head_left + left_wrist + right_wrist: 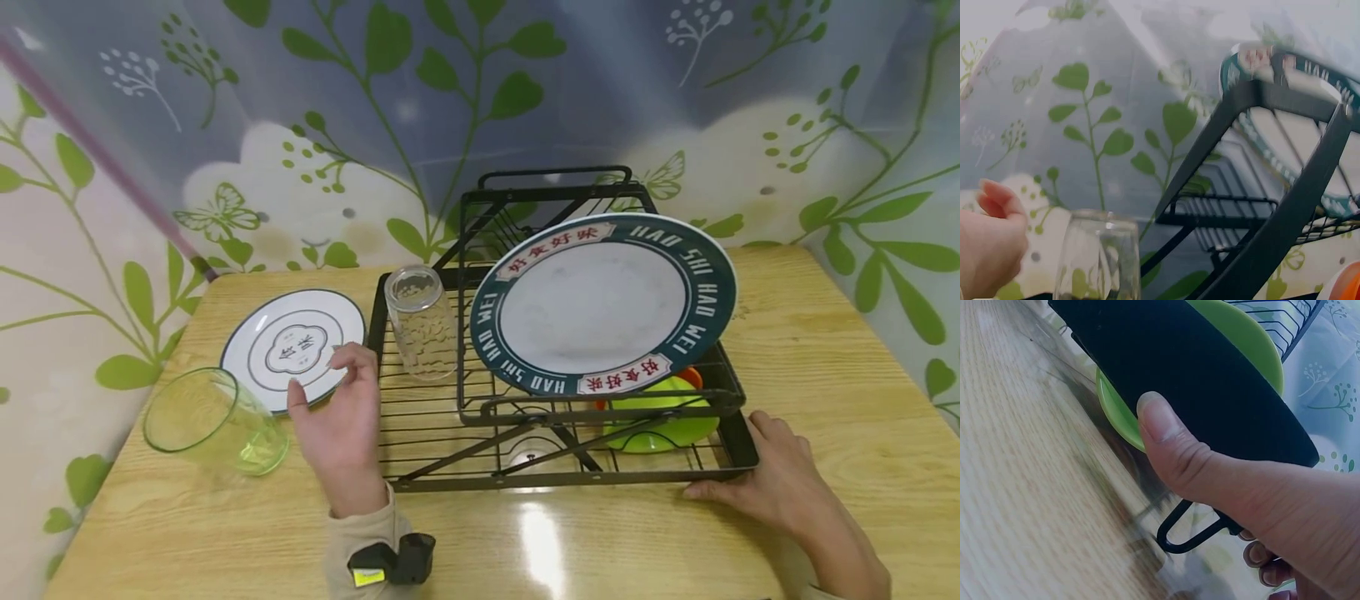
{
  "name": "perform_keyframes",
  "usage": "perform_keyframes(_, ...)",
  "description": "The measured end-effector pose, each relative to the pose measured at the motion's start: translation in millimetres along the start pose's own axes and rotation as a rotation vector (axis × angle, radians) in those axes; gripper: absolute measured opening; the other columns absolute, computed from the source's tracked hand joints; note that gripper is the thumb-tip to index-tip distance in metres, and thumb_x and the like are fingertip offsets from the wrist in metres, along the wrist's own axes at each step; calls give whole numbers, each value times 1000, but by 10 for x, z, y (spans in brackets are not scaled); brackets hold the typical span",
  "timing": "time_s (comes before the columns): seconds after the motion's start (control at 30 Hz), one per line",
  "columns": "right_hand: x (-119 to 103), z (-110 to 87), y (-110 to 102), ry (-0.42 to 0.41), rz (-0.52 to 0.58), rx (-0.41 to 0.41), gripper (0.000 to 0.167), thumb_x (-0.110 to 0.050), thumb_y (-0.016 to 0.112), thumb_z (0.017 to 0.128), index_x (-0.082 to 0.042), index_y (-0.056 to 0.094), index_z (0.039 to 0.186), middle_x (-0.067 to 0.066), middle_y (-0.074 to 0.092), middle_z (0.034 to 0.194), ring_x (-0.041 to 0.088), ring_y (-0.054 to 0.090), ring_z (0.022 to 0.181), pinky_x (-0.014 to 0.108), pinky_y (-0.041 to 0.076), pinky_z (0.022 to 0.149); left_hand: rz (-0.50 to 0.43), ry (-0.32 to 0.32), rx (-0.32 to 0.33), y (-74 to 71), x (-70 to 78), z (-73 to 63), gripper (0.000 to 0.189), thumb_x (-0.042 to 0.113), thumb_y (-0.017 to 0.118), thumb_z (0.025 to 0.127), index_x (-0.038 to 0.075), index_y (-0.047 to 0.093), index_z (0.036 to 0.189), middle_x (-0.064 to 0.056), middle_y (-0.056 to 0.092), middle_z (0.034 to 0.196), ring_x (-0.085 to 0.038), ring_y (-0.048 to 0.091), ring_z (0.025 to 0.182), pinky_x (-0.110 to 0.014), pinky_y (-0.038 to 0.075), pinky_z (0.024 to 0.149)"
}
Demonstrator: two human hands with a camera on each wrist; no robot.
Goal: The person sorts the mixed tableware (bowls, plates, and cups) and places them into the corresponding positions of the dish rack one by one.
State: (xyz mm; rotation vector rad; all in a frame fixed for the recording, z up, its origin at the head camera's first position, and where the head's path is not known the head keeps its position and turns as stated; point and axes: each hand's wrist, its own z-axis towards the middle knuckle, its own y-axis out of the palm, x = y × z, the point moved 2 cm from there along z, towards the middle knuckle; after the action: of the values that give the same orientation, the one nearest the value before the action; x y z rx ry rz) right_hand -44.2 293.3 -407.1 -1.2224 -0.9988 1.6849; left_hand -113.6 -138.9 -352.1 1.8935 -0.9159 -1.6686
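A black two-tier dish rack (540,481) stands on the table, and my right hand (787,475) grips its front right corner. The right wrist view shows the thumb (1163,425) pressed on the rack's black side and fingers curled beneath. A large green-rimmed plate (592,308) leans on the upper tier. My left hand (341,433) holds nothing, its fingers loosely bent beside the rack's left edge. On the lower tier stand an upturned clear glass (423,329) and a green bowl (645,433), with something orange (688,377) partly hidden behind it.
Left of the rack, a white plate (251,346) with a dark rim lies on the wooden table (465,542). A tilted-looking green-tinted glass (217,425) is near it. A small white round item (528,452) shows through the lower wires. A leaf-patterned cloth (315,200) hangs behind.
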Motion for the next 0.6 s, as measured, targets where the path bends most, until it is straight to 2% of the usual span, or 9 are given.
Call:
perform_keyframes(0.13,2,-3,-4,7,-2,-12,75,-57,91,42,-11,62,95,7,52,85,33,50,80,48,33,62,-68,181,-99,-21,92,-5,60,39,58,87,8,35,133,-18,46,107,-33,46,77,-35,41,70)
perform_keyframes(0.23,2,-5,-6,6,-5,-20,74,-58,90,43,-12,63,94,7,52,85,33,50,80,47,33,61,-130,273,-161,-19,140,-34,65,40,58,85,7,32,135,-19,49,111,-34,48,82,-35,41,74)
perform_keyframes(0.3,4,-7,-8,3,-7,-17,72,-57,90,43,-12,64,93,7,51,84,33,50,79,47,33,61,-170,292,-199,-11,159,-51,70,42,59,83,5,31,135,-19,50,116,-34,50,89,-34,41,78)
perform_keyframes(0.4,9,-10,-9,-4,-7,-12,71,-57,91,43,-12,64,92,6,51,84,32,50,79,47,33,60,-207,282,-234,8,185,-65,75,46,60,81,4,29,135,-20,51,121,-32,51,99,-33,40,84)
perform_keyframes(0.6,12,-5,4,-15,-4,1,70,-56,91,43,-13,64,92,6,51,83,33,50,78,46,32,61,-223,299,-249,56,252,-101,77,50,60,80,5,29,134,-22,50,123,-32,51,108,-33,40,86)
